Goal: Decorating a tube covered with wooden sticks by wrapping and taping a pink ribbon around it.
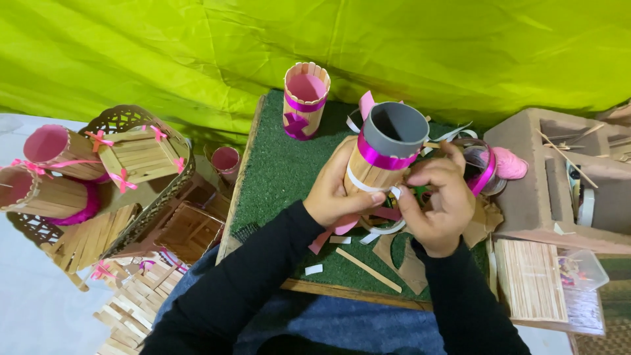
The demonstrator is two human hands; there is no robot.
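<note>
Both hands [394,197] clamped on grey tube [388,148], wooden-stick cladding, glossy pink ribbon [378,160], green turf mat [276,171]

1. Pretty bright overall, soft even light from up top, no harsh hotspots.
2. The wrinkled lime-green fabric backdrop [197,52] takes most of the light and looks a bit oversaturated, with soft shading in its folds.
3. Shadows are weak; the darkest patch is the bottom centre, where the black long sleeves [263,289] lose almost all detail.
4. The shiny magenta ribbon band [381,160] round the grey tube shows small glints.
5. Centre is reasonably sharp; corners go softer and stretched, wide-angle style, like the pale wooden stick stack [131,309] at bottom left.
</note>
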